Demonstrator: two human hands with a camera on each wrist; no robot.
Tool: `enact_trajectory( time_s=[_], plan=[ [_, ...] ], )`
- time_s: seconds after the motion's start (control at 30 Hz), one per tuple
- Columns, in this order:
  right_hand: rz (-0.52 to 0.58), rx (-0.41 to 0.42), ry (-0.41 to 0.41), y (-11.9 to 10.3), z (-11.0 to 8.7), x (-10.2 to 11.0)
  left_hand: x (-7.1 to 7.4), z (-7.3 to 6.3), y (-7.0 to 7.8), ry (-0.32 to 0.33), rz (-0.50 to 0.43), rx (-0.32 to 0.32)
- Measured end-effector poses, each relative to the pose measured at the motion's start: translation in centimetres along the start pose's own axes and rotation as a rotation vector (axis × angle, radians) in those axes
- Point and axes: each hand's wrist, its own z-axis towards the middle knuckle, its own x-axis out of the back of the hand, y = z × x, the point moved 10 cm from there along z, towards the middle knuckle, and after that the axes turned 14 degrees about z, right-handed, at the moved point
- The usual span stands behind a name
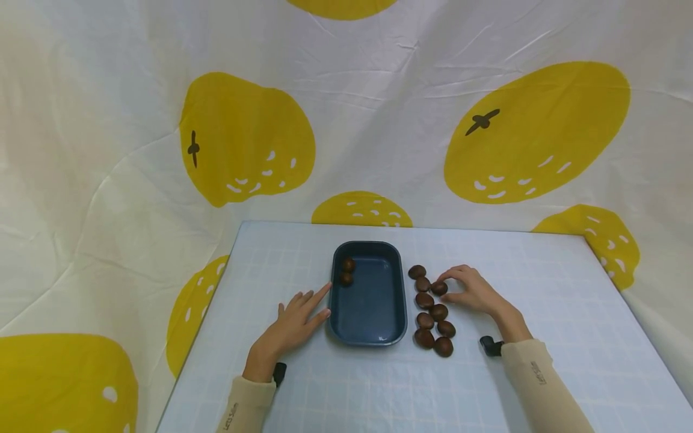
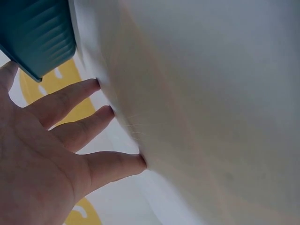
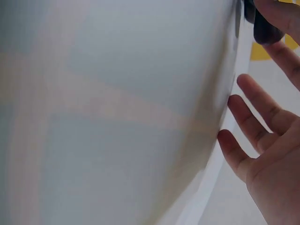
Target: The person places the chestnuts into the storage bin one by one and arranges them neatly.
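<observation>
A dark blue rectangular tray [image 1: 370, 344] lies on the table, with two brown chestnuts [image 1: 348, 272] at its upper left inside. My left hand [image 1: 292, 325] is spread at the tray's left side, index finger and thumb against its wall. The left wrist view shows the other fingertips [image 2: 136, 161] resting on the tablecloth. To the right of the tray, my right hand [image 1: 473, 291] pinches a glossy brown chestnut [image 1: 440, 288] between thumb and index finger. That chestnut [image 3: 267, 30] looks nearly black in the right wrist view, where the remaining fingers are spread.
Several more chestnuts [image 1: 425, 300] form two uneven columns between the tray and my right hand. A pale checked cloth [image 1: 346, 391] covers the table. Behind it hangs a white curtain [image 1: 379, 132] with yellow fruit prints. Black wrist devices [image 1: 491, 346] sit by both sleeves.
</observation>
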Motion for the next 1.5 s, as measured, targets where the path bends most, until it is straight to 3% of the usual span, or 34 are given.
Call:
enact_trajectory(
  time_s=[0.63,1.23,1.5],
  plan=[
    [0.066,0.086,0.045,-4.2,0.5,1.0,0.1,-0.1,0.1,0.009,0.001,0.006],
    [0.122,0.053,0.048,-8.0,2.1,-0.6,0.2,-0.2,0.2,0.014,-0.001,0.000],
    [0.140,0.115,0.045,-10.6,3.5,-1.5,0.2,-0.2,0.1,0.012,-0.001,0.001]
  ],
)
